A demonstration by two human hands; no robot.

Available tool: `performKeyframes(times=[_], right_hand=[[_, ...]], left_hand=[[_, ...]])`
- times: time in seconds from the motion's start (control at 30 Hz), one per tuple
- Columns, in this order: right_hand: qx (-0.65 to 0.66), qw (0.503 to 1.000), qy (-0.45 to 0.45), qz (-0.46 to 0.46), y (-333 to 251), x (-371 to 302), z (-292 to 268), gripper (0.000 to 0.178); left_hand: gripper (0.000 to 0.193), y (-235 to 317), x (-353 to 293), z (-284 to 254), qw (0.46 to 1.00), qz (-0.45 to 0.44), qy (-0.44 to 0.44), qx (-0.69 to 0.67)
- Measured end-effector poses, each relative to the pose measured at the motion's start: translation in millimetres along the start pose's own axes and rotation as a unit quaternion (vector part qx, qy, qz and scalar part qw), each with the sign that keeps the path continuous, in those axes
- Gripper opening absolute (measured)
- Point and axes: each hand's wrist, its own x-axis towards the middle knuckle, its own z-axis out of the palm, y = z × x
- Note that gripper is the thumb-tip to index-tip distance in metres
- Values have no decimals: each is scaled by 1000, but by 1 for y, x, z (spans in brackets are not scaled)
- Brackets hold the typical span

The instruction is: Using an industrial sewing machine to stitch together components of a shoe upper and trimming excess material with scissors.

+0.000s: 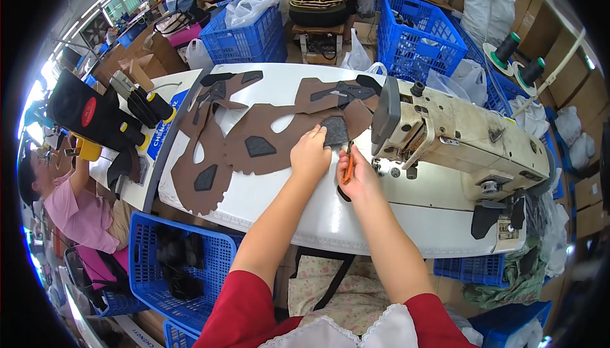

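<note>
**Snips held close to fingers and fabric at the needle end**

The cream-coloured industrial sewing machine (464, 138) stands on the white, curved-edge work table (318, 214), and its head end sits right beside both hands; a knuckle drifting under it looks like the gravest risk.

The long chain of brown fabric pieces with dark grey patches (254, 141) lies flat across the table, trailing off to the person's left. Its weight there could, I judge, drag the worked end out of line.

The left hand (310, 154) rests palm-down on the brown fabric, fingers together and extended, tips touching a dark grey patch (335, 130).

The right hand (359, 173) is curled around small orange-handled thread snips (348, 169), blades aimed toward the left fingertips. A slip could nick a finger or cut the fabric instead of a thread.
</note>
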Motion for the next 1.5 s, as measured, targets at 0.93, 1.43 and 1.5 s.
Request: performKeyframes(times=[0.93, 1.43, 1.5], right_hand=[[-672, 364, 219, -607, -309, -279, -292, 32], [-727, 322, 482, -367, -433, -276, -247, 75], [-705, 326, 485, -402, -439, -274, -254, 75]], left_hand=[[44, -9, -2, 11, 994, 64, -24, 87], [38, 5, 0, 3, 992, 78, -48, 91], [36, 5, 0, 3, 991, 79, -54, 98]])
